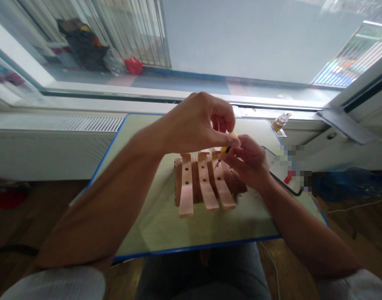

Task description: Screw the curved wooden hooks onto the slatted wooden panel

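A small screwdriver (pixel 224 150) with a yellow and black handle leans over a block of reddish-brown wood (pixel 195 183). Its tip meets the rightmost of three pale wooden strips (pixel 226 195) near the upper dark hole or screw head. My left hand (pixel 200 121) pinches the top of the handle between thumb and fingers. Lower down, my right hand (pixel 250 162) closes around the handle near the shaft and lies by the block's right side. The left strip (pixel 186 196) and middle strip (pixel 207 191) each show two dark round spots, holes or screw heads.
The block lies on a pale table with a blue edge (pixel 166 252). A phone-like flat device (pixel 280 171) is to the right, partly blurred out. A clear bottle (pixel 281 121) stands by the back right corner. A radiator (pixel 59 141) and window lie beyond.
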Tool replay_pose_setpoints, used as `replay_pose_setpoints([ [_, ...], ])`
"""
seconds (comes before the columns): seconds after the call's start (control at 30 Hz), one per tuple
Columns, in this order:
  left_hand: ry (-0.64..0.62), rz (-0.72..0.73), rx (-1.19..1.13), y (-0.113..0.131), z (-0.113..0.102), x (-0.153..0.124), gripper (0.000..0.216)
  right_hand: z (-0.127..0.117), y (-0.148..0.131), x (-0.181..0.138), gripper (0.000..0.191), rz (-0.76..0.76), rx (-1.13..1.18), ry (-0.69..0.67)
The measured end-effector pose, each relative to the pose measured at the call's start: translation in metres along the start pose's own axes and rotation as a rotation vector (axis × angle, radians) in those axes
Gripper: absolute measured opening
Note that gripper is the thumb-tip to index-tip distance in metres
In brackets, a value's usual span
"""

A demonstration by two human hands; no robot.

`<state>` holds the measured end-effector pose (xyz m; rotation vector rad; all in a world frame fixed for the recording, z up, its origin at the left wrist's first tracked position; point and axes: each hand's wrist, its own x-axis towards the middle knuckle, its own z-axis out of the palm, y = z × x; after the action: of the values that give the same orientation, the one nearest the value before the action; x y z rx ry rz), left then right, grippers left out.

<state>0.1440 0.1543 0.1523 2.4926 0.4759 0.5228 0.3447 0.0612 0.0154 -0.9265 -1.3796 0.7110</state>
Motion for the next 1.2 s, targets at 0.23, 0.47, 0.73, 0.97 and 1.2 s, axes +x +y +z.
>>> replay_pose_setpoints([
  [0.23, -0.009, 0.002, 0.000, 0.0015, -0.0011, -0.0005, 0.021, -0.0001, -0.0010, 0.0000, 0.028, -0.009, -0.059, -0.002],
  [0.47, 0.006, 0.016, -0.032, -0.0021, -0.0017, -0.0022, 0.018, -0.0011, -0.0013, -0.0048, 0.030, 0.045, 0.028, -0.101],
  [0.73, 0.012, 0.014, -0.030, -0.0033, -0.0024, -0.0014, 0.021, -0.0013, 0.0014, -0.0025, 0.028, -0.006, -0.027, -0.059],
  [0.97, 0.035, 0.013, 0.010, -0.0029, -0.0003, -0.0010, 0.022, 0.0024, -0.0017, -0.0026, 0.027, -0.020, -0.112, -0.018],
  [1.2, 0.039, -0.029, -0.024, -0.0055, 0.0002, 0.0008, 0.022, 0.0033, -0.0020, -0.0015, 0.031, -0.009, -0.140, 0.005],
])
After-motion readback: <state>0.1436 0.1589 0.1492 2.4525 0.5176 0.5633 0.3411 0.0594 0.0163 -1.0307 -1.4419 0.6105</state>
